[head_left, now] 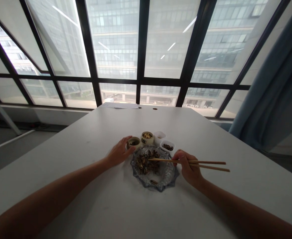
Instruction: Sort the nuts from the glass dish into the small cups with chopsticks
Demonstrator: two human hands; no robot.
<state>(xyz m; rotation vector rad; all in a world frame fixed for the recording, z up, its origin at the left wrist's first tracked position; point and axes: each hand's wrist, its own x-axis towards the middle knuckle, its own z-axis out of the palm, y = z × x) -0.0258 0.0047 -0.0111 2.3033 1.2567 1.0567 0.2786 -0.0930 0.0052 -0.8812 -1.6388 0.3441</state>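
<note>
My left hand (119, 152) has its fingers and thumb round a small beige cup (133, 142) with something dark inside. My right hand (189, 168) grips a pair of wooden chopsticks (208, 162). Their tips reach over a clear, wavy-edged glass dish (166, 174). In it lies a heap of dark striped seeds (143, 164), apparently sunflower seeds, mostly on the left side; whether the tips pinch one is too small to tell. A single seed (154, 182) rests near the dish's front.
Behind the dish stand a beige cup (147, 138) with dark lettering and pale nuts, a white container (159, 136), and a white tub (167, 146) of dark seeds. Paper (121, 105) lies at the far edge of the white table (98, 202). A blue curtain (267, 86) hangs right.
</note>
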